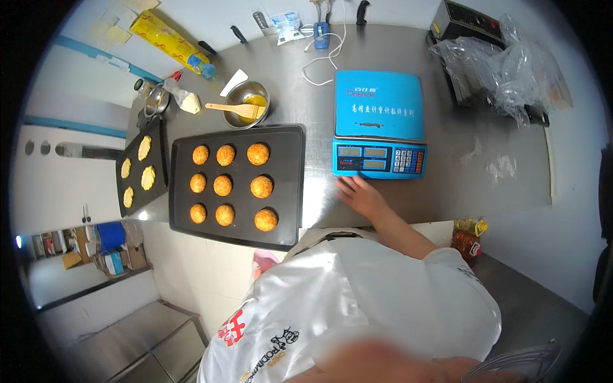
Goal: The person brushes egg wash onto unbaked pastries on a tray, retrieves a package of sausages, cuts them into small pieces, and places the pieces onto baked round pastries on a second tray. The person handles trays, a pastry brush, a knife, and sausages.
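My right hand rests on the steel tabletop at the front edge of a blue digital scale, its fingers spread and holding nothing. My left hand is mostly hidden beside my white jacket. A pink cloth-like patch shows there, and I cannot make out whether the hand holds it. Left of the scale, a dark baking tray carries several round, golden-brown buns in three rows. Behind it stands a metal bowl of yellow liquid, with a wooden-handled brush lying across its rim.
A second dark tray with flat, pale dough pieces is at the far left. Behind lie a white scraper, a piping bag and a yellow box. Clear plastic covers a dark appliance at the right. A white cable runs behind the scale.
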`<state>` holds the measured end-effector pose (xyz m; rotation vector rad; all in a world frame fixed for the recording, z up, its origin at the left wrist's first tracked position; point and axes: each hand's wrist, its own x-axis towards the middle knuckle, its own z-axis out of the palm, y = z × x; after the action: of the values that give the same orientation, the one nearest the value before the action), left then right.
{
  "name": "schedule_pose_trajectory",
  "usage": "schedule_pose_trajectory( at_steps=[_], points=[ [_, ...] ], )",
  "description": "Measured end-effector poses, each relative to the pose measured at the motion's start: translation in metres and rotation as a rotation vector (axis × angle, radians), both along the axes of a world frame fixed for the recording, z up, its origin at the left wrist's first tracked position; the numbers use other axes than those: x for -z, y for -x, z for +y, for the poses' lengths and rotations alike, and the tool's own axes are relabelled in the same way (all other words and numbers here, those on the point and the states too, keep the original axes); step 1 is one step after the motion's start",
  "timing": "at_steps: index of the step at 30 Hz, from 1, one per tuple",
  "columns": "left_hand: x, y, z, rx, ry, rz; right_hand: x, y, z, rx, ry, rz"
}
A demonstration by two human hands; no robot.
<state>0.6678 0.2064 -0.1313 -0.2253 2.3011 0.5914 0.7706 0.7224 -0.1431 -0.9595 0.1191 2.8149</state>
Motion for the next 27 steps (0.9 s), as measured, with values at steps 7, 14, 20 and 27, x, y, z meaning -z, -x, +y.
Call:
schedule_pose_trajectory(
  at_steps=[7, 14, 20, 27],
  points=[
    [-0.063, -0.06, -0.083, -0.393, 0.018, 0.111, 0.01, 0.07, 0.034, 0.162, -0.008, 0.082],
    [-0.171, -0.115, -0.169, -0.859, -0.042, 0.356, -0.011, 0.094, 0.16, 0.028, -0.166, -0.008],
    [-0.272, -0.114, -0.183, -1.071, -0.297, 0.735, 0.01, 0.142, 0.249, 0.046, -0.214, 0.013],
    [-0.366, -0.055, -0.081, -0.679, -0.606, 1.086, 0.028, 0.148, 0.237, 0.308, -0.609, -0.147]
  ],
)
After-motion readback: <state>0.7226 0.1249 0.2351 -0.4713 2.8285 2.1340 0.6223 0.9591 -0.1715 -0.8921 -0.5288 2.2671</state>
